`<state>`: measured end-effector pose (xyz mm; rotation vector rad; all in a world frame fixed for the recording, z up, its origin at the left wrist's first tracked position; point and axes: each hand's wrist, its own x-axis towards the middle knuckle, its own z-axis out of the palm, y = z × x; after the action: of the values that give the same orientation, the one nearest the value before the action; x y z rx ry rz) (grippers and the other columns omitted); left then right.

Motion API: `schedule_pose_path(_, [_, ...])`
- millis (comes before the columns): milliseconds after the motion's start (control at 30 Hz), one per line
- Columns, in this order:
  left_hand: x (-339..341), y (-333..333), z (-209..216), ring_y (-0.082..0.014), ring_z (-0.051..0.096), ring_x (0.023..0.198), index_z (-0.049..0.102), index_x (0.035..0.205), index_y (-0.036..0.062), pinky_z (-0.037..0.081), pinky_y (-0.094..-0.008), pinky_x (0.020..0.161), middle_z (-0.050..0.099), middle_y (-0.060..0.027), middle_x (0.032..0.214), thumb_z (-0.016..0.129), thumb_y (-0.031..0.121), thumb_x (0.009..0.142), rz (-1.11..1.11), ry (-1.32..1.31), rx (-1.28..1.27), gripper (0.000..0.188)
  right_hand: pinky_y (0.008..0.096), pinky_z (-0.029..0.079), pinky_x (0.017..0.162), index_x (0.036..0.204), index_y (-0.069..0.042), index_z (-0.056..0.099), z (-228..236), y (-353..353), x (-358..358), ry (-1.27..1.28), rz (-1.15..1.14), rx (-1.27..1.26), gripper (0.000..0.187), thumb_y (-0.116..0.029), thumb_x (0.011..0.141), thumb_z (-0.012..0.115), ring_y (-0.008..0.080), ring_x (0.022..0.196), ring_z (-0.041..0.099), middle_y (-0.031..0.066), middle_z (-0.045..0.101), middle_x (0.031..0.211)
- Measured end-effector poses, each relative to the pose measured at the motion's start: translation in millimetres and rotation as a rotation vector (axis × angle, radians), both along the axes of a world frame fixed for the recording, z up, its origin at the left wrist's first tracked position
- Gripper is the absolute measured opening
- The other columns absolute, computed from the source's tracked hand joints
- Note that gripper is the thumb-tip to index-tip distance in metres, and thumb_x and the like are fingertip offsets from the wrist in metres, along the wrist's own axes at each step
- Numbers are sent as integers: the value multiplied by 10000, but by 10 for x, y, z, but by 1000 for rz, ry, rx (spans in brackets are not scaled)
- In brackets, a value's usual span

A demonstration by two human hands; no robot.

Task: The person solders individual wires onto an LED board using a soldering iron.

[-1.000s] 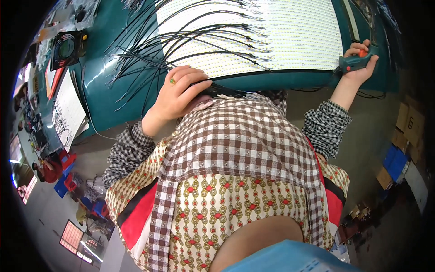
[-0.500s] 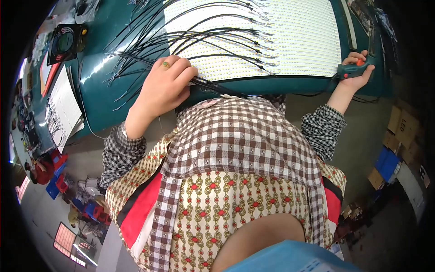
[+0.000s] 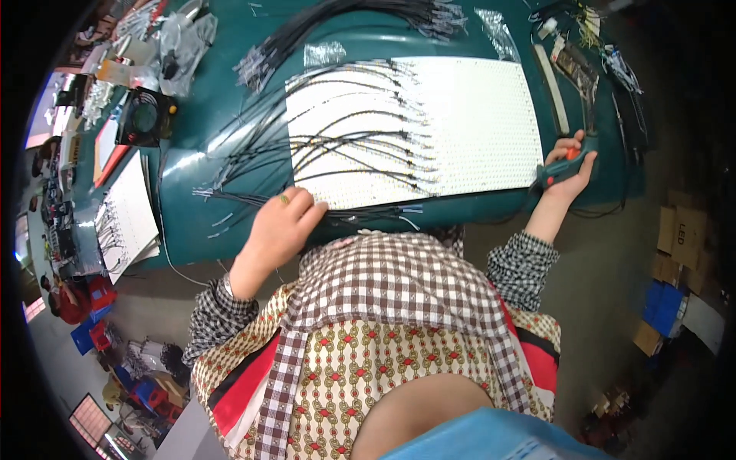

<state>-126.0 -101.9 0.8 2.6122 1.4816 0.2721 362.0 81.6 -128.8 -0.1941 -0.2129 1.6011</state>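
My left hand (image 3: 280,230), with a ring on one finger, is at the near left edge of the white LED panel (image 3: 483,130). Its fingers are curled around black cables (image 3: 360,215), whose stripped ends stick out to the right along the table's near edge. In my right hand (image 3: 571,180), at the panel's right edge, is a green soldering gun (image 3: 553,172) with an orange trigger. Its tip is not clearly visible. Several black wires (image 3: 349,142) arc over the panel's left half, their thin ends lying near its middle.
A thick bundle of black cables (image 3: 322,34) lies behind the panel on the green table (image 3: 207,123). At the left are a small black fan (image 3: 146,117), papers (image 3: 130,218) and a plastic bag (image 3: 184,50). Long bars (image 3: 550,88) and loose wires occupy the right. Cardboard boxes (image 3: 682,238) stand beyond.
The view has shifted, so the panel and both hands appear lower and the cable bundle behind shows. Both hands keep their holds, staying near the same panel edges.
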Motion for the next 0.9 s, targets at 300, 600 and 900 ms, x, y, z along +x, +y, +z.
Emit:
schedule_pose_path(300, [134, -392, -198, -312, 667, 994, 607, 962, 50, 531, -402, 808, 685, -102, 1055, 681, -26, 771, 309, -271, 177, 218, 274, 562, 764, 1310, -32, 543, 163, -77, -117, -51, -58, -26, 538, -344, 910, 722, 138, 980, 579, 33, 601, 1019])
schedule_pose_path(600, [-283, 632, 1385, -275, 675, 791, 631, 1176, 56, 529, -356, 708, 660, -130, 896, 597, -28, 896, 338, -143, 301, 294, 278, 567, 764, 1331, -38, 530, 236, -128, -164, -43, -20, -58, 517, -337, 940, 688, 152, 998, 593, 34, 606, 1040])
schedule_pose_path(900, [-827, 2832, 1243, -167, 645, 865, 600, 1226, 47, 505, -302, 781, 664, -92, 979, 561, 86, 985, 46, -146, 266, 248, 278, 570, 727, 1332, -60, 535, 431, -201, -252, -48, -13, -56, 533, -362, 926, 703, 156, 970, 593, 17, 601, 1011])
